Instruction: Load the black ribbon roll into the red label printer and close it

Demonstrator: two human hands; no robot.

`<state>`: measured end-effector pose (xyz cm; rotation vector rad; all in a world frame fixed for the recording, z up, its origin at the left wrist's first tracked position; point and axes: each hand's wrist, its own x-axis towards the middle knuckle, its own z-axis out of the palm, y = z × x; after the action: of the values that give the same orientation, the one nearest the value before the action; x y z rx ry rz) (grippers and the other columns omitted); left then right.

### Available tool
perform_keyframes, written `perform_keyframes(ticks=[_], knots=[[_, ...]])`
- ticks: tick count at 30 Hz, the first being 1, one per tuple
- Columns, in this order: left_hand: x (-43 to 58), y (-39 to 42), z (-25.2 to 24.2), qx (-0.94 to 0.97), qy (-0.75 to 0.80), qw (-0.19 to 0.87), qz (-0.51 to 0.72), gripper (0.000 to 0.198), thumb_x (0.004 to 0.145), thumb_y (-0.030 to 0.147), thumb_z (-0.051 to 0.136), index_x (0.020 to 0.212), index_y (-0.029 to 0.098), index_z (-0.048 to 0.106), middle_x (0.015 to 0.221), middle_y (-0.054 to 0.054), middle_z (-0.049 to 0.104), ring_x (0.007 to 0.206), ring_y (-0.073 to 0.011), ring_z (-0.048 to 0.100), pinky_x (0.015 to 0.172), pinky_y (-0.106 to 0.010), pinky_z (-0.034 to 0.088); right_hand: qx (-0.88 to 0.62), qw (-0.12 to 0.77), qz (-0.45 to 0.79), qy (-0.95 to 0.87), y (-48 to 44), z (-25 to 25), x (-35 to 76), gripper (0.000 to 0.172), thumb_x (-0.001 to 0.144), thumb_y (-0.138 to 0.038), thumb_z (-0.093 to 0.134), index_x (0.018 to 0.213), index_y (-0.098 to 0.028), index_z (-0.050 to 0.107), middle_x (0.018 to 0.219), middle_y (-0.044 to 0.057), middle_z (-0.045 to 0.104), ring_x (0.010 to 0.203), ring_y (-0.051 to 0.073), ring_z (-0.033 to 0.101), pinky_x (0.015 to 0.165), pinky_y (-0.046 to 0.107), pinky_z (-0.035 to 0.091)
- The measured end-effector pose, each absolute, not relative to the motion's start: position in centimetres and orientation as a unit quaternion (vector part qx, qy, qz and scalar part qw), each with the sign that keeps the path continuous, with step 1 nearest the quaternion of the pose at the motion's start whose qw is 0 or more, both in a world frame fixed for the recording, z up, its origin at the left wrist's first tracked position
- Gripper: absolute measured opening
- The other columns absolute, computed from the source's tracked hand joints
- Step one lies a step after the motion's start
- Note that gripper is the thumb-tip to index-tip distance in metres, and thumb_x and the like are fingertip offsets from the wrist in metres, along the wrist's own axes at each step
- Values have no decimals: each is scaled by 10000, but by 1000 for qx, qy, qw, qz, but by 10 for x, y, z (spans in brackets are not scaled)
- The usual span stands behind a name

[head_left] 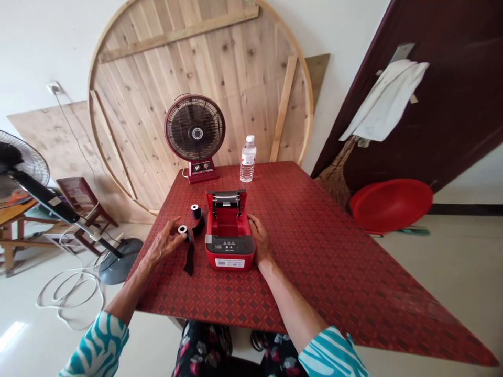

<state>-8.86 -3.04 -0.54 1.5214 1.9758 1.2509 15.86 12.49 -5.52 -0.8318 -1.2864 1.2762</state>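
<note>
A red label printer (229,230) sits open on the red patterned table (322,246), lid raised, its paper bay bare. My right hand (257,238) rests against the printer's right side, fingers curled on the casing. My left hand (167,243) lies to the printer's left, fingertips pinching a small black ribbon spool with a white core (183,230). A black ribbon strip (189,259) trails from it toward me. A second black spool (196,211) stands just behind, joined by the same ribbon.
At the table's far edge stand a red desk fan (195,135) and a water bottle (248,159). A large round wooden board (200,78) leans on the wall behind. A standing fan (58,209) and cables lie left; a red basin (391,204) sits right.
</note>
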Motion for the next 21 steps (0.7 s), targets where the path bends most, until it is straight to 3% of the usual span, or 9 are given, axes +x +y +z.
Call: perform_keyframes(ticks=[3,5,10,15,21], knots=[[-107,-6,-5,530,682,183,470,507,818,487,520,1222,181,535,1143,-107,639,1064,-233,594,908,-360,453,-350,544,533,-546,126,-56,158,366,795,-459,490,1043,-234,638,1131,57,664,1074,237,571,976,432,402],[-118,20,-6,536,674,221,457,524,746,489,602,1148,154,588,1127,-128,650,1056,-251,600,896,-370,464,-350,545,535,-543,126,-57,158,372,796,-460,488,1049,-230,635,1139,60,659,1082,238,568,980,434,398],[-125,69,0,547,650,317,421,548,557,374,752,1041,151,623,969,-83,705,916,-235,642,814,-358,500,-346,547,543,-535,126,-57,156,375,795,-463,495,1054,-230,634,1146,63,656,1089,239,567,986,430,395],[-119,72,4,556,658,319,395,355,597,394,732,835,143,651,775,-39,702,748,-203,643,725,-326,501,-331,551,542,-541,126,-56,155,352,810,-448,490,1055,-242,635,1134,47,663,1081,225,575,978,411,404],[-109,45,21,541,613,313,483,470,677,405,709,1059,155,596,1021,-84,687,970,-222,622,887,-364,467,-323,551,552,-536,128,-57,155,370,805,-467,493,1056,-237,637,1141,57,660,1091,232,571,987,417,395]])
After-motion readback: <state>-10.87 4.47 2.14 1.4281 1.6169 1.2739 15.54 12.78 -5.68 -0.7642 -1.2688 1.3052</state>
